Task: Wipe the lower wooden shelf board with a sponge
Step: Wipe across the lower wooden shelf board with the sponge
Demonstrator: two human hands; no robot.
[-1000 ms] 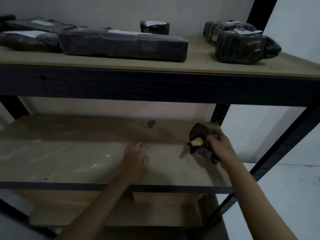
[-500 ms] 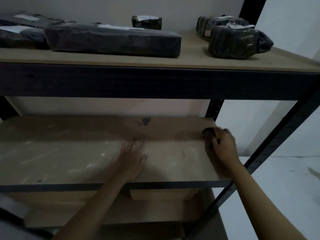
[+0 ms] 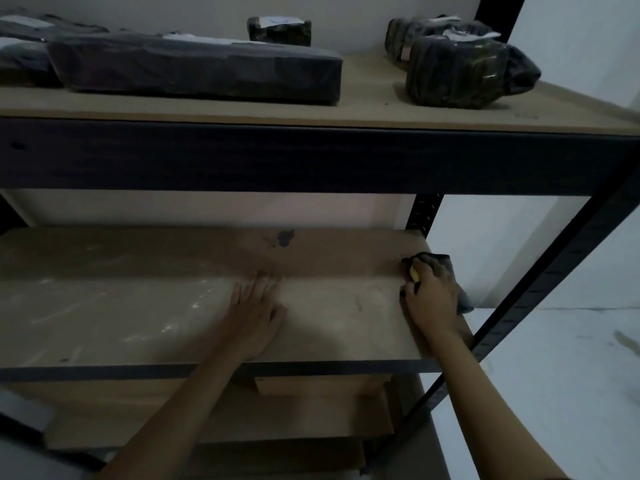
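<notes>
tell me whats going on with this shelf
A person is wiping the lower wooden shelf board of a dark metal rack. The right hand grips a dark sponge with a yellow side and presses it onto the board near its right end. The left hand lies flat on the middle of the board, fingers spread. Pale dusty streaks show on the left part, and a dark stain sits near the back. Dark wrapped packages lie on the shelf above.
</notes>
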